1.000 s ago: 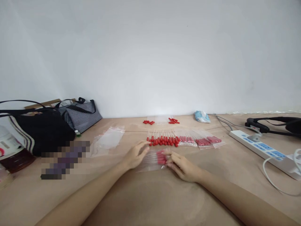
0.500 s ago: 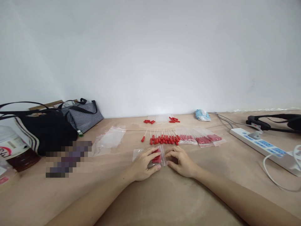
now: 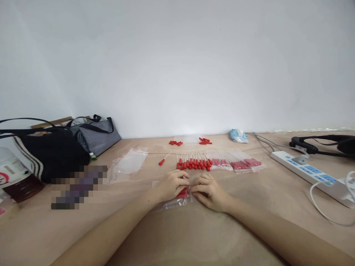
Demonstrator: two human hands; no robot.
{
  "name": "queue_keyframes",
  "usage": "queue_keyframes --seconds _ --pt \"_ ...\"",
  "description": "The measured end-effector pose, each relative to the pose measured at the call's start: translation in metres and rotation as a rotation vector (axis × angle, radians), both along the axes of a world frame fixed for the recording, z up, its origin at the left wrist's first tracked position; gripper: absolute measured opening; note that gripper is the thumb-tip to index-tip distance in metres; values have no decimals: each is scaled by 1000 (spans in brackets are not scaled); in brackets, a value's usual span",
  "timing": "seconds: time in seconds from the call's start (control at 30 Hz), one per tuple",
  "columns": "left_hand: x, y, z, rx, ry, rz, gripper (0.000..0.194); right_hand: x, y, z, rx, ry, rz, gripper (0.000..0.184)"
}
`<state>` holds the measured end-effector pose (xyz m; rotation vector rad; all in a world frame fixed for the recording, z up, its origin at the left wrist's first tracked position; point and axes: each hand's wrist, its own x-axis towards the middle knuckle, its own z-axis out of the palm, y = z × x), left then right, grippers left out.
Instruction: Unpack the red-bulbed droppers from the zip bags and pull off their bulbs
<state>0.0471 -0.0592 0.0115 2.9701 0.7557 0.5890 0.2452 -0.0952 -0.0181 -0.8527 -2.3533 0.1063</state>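
Note:
A clear plastic zip bag (image 3: 174,204) with red-headed sticks in it lies on the table in front of me. My left hand (image 3: 172,186) is closed on the bag from the left, over its upper part. My right hand (image 3: 210,193) has its fingers curled together at the bag's right edge, pinching it close to the left fingertips. Between the hands the red heads (image 3: 182,193) show, partly covered by my fingers. Just beyond lies a row of loose red-headed sticks (image 3: 194,163). A single red-headed stick (image 3: 162,162) rests apart, left of that row.
Filled bags (image 3: 240,164) lie right of the row, flat empty bags (image 3: 131,162) to the left. More red pieces (image 3: 205,141) are near the wall. A power strip (image 3: 310,171), blue mask (image 3: 239,135), black headset (image 3: 305,144), striped bag (image 3: 95,136) and bottle (image 3: 24,186) surround the area.
The zip bag has turned and dropped towards me, its edge now below my left hand. Both hands have drawn closer together. The single stick has shifted left and lies more tilted.

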Motion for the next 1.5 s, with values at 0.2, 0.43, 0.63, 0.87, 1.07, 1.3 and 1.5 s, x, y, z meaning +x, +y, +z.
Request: queue_keyframes --seconds 0.2,0.43,0.63,0.87,1.07,1.3,1.5 --pt "0 2 -8 78 -18 -20 25 -5 6 0 170 -73 21 10" --pt "-1 2 -5 80 -25 -63 25 -7 10 0 287 -63 23 14" --pt "-3 6 -7 100 -48 -92 27 -5 7 1 255 -9 3 14" --pt "-1 2 -9 156 -11 -73 26 -6 9 -1 225 -3 -21 6" --pt "1 -1 -10 140 -40 -49 26 -6 10 -2 281 -22 42 10" --pt "1 -4 -7 77 -17 -55 26 -6 8 1 404 -72 14 11" --pt "-1 -2 -4 55 -2 -68 23 -7 7 3 521 -37 19 16"
